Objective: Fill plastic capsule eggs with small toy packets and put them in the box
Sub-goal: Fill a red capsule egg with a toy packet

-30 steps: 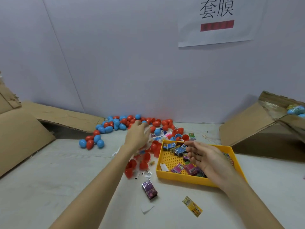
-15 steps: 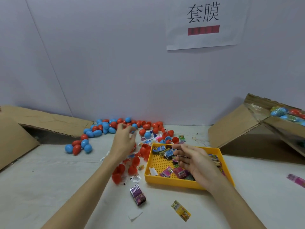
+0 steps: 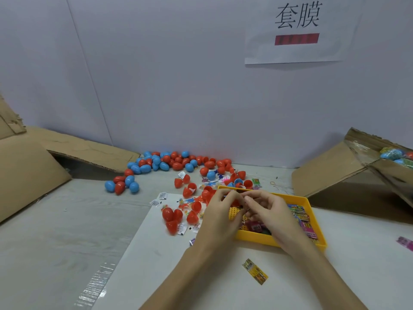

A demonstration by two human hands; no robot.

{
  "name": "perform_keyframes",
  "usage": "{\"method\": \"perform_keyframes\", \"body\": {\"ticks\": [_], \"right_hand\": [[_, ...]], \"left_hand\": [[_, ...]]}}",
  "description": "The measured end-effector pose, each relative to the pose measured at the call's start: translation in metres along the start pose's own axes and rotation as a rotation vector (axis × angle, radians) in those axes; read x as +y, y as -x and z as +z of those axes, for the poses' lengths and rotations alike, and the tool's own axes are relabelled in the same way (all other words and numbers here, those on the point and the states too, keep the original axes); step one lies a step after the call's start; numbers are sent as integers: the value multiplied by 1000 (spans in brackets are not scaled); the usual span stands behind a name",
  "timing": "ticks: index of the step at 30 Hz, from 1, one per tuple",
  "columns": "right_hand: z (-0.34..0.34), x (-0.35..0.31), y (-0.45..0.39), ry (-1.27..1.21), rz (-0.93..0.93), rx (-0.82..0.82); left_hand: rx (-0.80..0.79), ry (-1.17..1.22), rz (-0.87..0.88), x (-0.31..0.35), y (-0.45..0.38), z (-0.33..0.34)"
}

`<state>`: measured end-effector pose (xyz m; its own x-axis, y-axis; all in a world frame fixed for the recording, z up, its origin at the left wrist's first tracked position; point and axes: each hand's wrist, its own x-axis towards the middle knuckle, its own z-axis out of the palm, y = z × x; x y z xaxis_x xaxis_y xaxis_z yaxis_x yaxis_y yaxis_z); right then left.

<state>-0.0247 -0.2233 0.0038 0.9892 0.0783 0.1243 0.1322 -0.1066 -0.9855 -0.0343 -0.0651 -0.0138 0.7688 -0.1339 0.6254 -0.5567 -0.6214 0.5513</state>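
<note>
My left hand (image 3: 220,211) and my right hand (image 3: 267,208) meet over the left end of the yellow tray (image 3: 312,211). The left hand's fingers curl round a red capsule egg (image 3: 233,202), mostly hidden. The right hand's fingertips pinch something small against it; what it is stays hidden. Colourful toy packets (image 3: 300,214) lie in the tray. Closed red and blue eggs (image 3: 166,163) are heaped by the back wall, and open red halves (image 3: 172,217) lie left of the tray. The cardboard box (image 3: 380,173) at the right holds filled eggs (image 3: 393,154).
A loose yellow packet (image 3: 254,271) lies in front of the tray and a purple packet (image 3: 405,242) at the right edge. Flattened cardboard (image 3: 29,173) covers the left side. Small white sachets (image 3: 159,199) are scattered among the red halves. A paper sign (image 3: 297,30) hangs on the wall.
My left hand has come back from the egg pile with a red egg and met my right hand over the tray. The right hand has lifted from the packets.
</note>
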Motion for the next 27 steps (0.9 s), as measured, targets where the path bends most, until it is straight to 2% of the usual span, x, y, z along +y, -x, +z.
{"method": "perform_keyframes", "body": {"ticks": [6,11,14,22,27], "right_hand": [[-1,-3,4,-4,-30,-29],[-1,-5,4,-21,-15,-46],[-1,-4,4,-11,-32,-70],[-4,5,0,20,-13,-51],[0,1,-1,-41,-3,0]], "left_hand": [[-25,6,19,1,1,0],[-130,3,60,-1,2,-3],[-166,112,-35,-1,0,-5],[5,307,-163,-6,-6,-12],[-23,295,-125,-6,-7,-15]]}}
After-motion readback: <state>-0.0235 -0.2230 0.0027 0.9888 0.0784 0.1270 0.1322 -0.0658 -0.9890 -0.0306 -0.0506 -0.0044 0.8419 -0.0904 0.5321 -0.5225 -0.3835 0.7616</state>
